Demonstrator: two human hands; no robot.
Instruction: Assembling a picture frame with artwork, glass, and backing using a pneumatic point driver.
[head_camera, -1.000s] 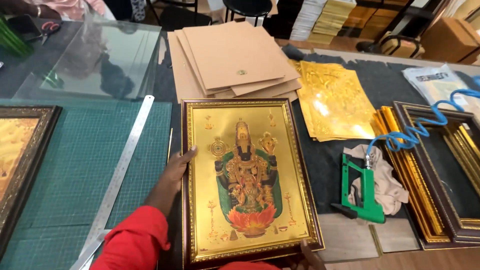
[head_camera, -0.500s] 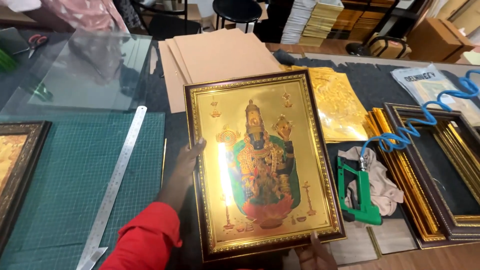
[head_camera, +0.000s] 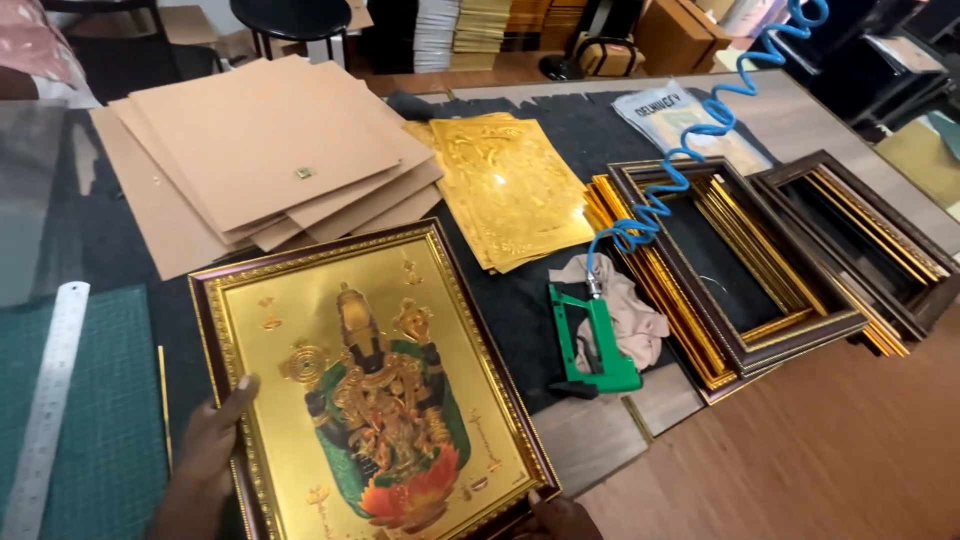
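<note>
A gold framed picture (head_camera: 370, 390) with a dark ornate border and a green and gold figure lies tilted in my grip above the dark mat. My left hand (head_camera: 208, 450) holds its left edge, thumb on the glass. My right hand (head_camera: 555, 515) grips the lower right corner, mostly cut off by the bottom of the view.
A stack of brown backing boards (head_camera: 260, 150) lies behind the picture, gold embossed sheets (head_camera: 510, 185) to its right. A green air stapler (head_camera: 590, 345) with a blue coiled hose (head_camera: 690, 150) rests on a cloth. Empty frames (head_camera: 740, 260) are stacked on the right. Steel ruler (head_camera: 45, 405) on a green cutting mat at left.
The picture has shifted down and left in view and tilted further, as my head turned right toward the empty frames. Both hands keep their hold on it.
</note>
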